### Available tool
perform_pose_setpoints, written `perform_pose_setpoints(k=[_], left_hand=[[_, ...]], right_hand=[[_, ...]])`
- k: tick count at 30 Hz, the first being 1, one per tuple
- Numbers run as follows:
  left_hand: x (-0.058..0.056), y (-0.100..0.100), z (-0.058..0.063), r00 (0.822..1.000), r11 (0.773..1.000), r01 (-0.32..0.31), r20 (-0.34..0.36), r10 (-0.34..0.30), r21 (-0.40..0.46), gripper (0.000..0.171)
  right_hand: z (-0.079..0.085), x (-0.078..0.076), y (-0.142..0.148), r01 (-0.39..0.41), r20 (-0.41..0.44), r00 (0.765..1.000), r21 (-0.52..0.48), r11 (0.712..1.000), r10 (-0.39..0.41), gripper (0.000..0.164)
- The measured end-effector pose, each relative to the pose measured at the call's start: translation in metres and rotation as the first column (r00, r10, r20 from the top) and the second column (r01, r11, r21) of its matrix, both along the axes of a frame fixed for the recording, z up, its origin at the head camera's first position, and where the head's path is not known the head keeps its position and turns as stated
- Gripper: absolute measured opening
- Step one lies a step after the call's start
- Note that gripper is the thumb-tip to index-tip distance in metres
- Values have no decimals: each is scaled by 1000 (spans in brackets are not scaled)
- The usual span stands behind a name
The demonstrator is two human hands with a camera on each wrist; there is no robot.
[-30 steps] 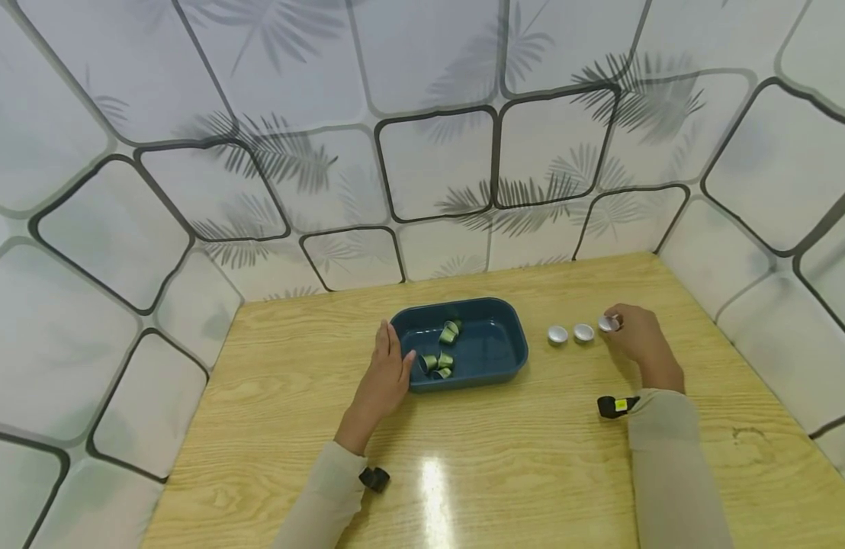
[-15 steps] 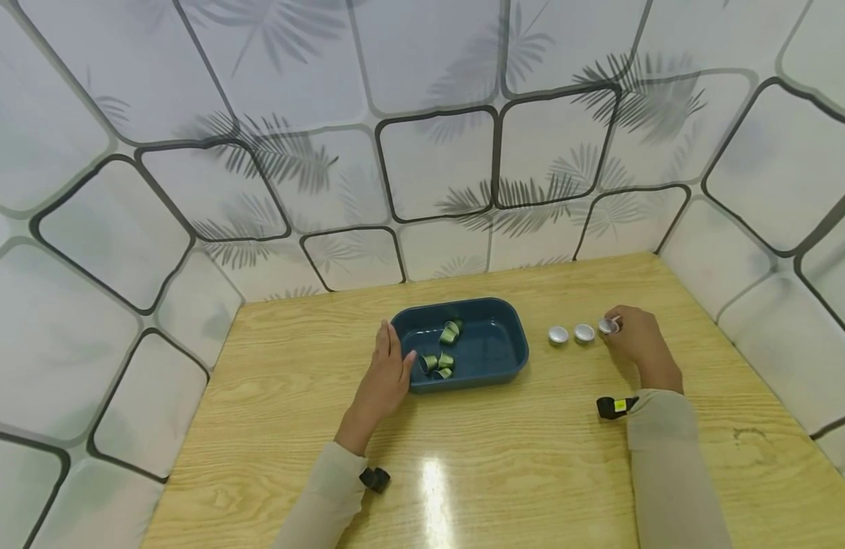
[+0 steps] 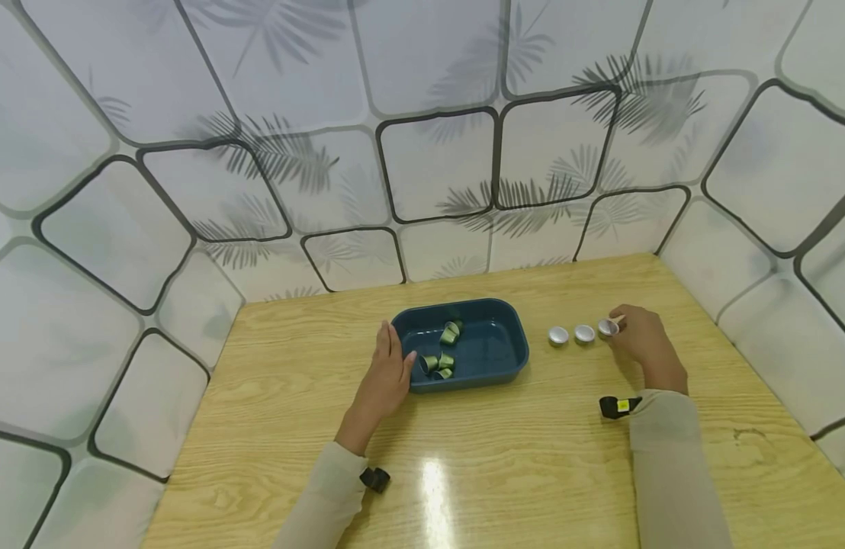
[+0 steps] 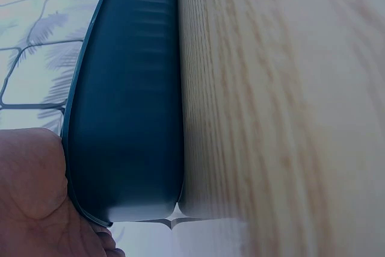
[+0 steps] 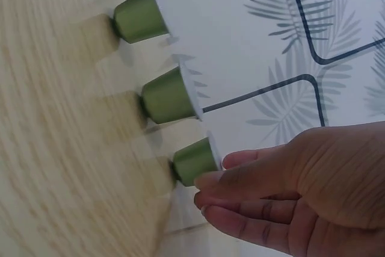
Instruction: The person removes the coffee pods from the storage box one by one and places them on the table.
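In the head view my left hand rests along the left end of a dark blue tray, fingers fairly straight against its side. The left wrist view shows that palm by the tray's rim. Several green coffee capsules lie tipped inside the tray. To its right, 3 more stand in a row, silver lids up. My right hand is at the rightmost capsule, with thumb and fingertips close around its rim. In the right wrist view the fingers look loose, the thumb tip overlapping the capsule.
The other standing capsules are the left one and the middle one, slightly apart. All stand on a wooden table. Patterned walls enclose the back and both sides.
My right hand has shifted very slightly right, its fingertips loosening from the rightmost capsule, which stays in the row. The left hand and the tray have not moved.
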State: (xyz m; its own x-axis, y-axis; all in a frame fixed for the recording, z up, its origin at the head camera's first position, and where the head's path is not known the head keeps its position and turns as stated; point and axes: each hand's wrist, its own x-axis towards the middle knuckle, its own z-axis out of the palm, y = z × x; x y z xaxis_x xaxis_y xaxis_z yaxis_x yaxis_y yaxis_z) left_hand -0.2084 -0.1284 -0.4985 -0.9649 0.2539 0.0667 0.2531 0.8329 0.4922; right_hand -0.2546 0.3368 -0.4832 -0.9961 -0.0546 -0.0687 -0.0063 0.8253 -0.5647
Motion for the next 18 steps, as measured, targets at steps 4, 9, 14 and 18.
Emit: perform_pose_setpoints(k=[4,9,14,18], left_hand=[[0,0,2,1000,1000,1,1,-1,1,72],[0,0,4,1000,1000,-1,-3,1,-5,72],[1,1,4,1000,1000,-7,3,7,1,72],[3,0,3,1000,1000,-4,0,4,8,72]], right_hand=[[10,3,3,3,-26,1000,31,1000,-3,47],[25,7,3,10,-50,999,50,999,-7,47],[39,14,-7,2,-51,999,40,999,0,47],[45,17,-18,-29,-68,997,26,999,30,46]])
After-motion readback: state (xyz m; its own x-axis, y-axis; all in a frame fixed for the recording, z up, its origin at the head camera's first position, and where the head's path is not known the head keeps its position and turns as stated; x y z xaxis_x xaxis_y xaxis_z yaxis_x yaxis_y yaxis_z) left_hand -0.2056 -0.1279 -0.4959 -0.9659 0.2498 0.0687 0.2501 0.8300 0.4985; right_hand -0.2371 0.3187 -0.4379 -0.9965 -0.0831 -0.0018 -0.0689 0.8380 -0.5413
